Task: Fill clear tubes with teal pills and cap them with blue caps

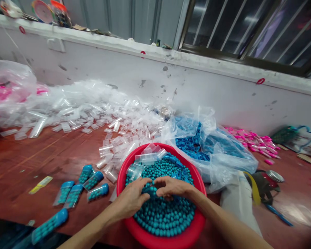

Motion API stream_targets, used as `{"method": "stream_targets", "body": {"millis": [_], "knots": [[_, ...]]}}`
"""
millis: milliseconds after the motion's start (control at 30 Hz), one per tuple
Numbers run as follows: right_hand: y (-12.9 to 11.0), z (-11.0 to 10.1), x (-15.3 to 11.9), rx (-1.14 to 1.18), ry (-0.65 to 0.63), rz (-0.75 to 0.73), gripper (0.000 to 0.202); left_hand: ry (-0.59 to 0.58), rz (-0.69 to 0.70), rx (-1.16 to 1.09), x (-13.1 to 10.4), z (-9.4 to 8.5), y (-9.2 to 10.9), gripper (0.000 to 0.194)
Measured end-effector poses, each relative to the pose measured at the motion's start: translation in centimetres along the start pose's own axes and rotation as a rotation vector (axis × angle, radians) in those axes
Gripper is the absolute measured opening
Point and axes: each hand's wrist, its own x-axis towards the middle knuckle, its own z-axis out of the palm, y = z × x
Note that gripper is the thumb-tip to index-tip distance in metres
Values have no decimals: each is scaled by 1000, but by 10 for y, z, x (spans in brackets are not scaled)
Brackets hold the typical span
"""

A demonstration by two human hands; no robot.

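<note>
A red basin [199, 174] is full of round teal beads [168, 221], which lie in curved rows at its near side. My left hand [133, 197] is over the basin's left part, fingers curled around a few teal beads, thumb below the index finger. Facing it, my right hand [172, 187] has bent fingers at the same small cluster of beads. The two sets of fingertips almost meet, and the hold is partly hidden. Clear plastic tubes [147, 157] lie on the beads at the basin's back, along with blue caps [180, 173].
Left of the basin lie several capped tubes filled with teal beads [74, 195]. Clear empty tubes [90, 107] pile along the wall. A plastic bag of blue caps [194, 138] stands behind the basin. Pink pieces [254, 141] and a dark item with a yellow strap [264, 186] are at right.
</note>
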Motion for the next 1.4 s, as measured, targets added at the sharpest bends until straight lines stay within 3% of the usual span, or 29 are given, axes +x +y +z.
{"method": "stream_targets", "body": {"millis": [133,267,333,433,500,600,733,1000,1133,1267,1400], "knots": [[-2,6,-5,294,-16,-70,45,-47,-26,-315,11,7,8,20],[-8,7,-16,145,7,-58,42,-66,-74,-556,14,12,9,14],[-12,0,-26,-149,205,-58,33,-75,-161,-626,13,12,9,21],[-17,-13,-42,-703,635,14,26,-94,-369,-730,12,11,11,29],[-17,-16,-49,-972,764,145,26,-101,-470,-762,13,10,12,30],[-12,-5,-45,-1169,723,300,24,-128,-504,-803,16,10,13,30],[-4,15,-30,-1208,667,325,18,-182,-492,-878,17,10,10,31],[-2,-2,-40,-1120,609,231,16,-265,-401,-960,14,7,6,35],[-15,7,-42,-879,702,13,17,-233,-342,-934,15,11,3,32],[-28,26,-34,-498,541,-260,15,-166,-220,-816,15,16,3,33],[-31,39,-26,-340,514,-350,23,-69,-130,-691,11,19,4,29]]}}
